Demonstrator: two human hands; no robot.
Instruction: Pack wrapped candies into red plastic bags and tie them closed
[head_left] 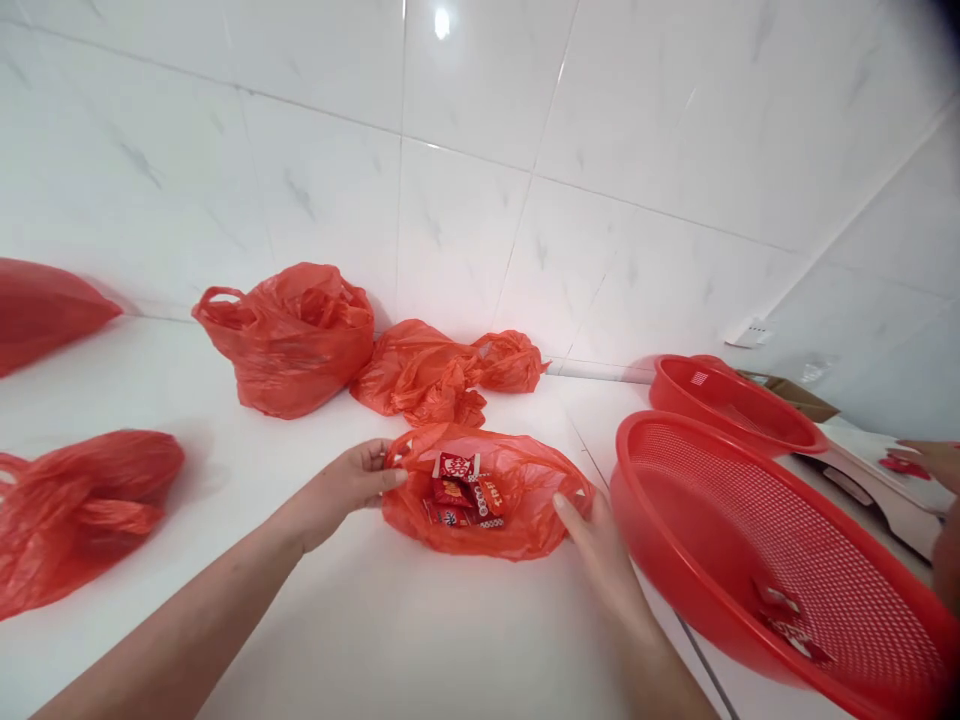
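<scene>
In the head view, a thin, translucent red plastic carrier bag (536,470) sits mid-table, its mouth spread into a wrinkled oval. Glossy, crimped snack packets (465,492) lie inside, left of its middle. At the bag's 9 o'clock, the left hand (366,476) pinches the rim beside a handle loop, fingers curled and thumb over the film. At 3 o'clock, the right hand (598,530) pinches the opposite edge, thumb lapping inside; its other fingers are mostly hidden.

From the bag, a rigid oval red plastic basket (694,525) with meshed sides stands at 3 to 4 o'clock, a few packets (791,620) inside; a second red basket (739,420) stands at 2. Crumpled, knotted-looking red bags (420,370) lie at 11 to 12, a bulging handled bag (300,345) at 10 to 11, against glossy, grey-veined wall tiles (472,230).
</scene>
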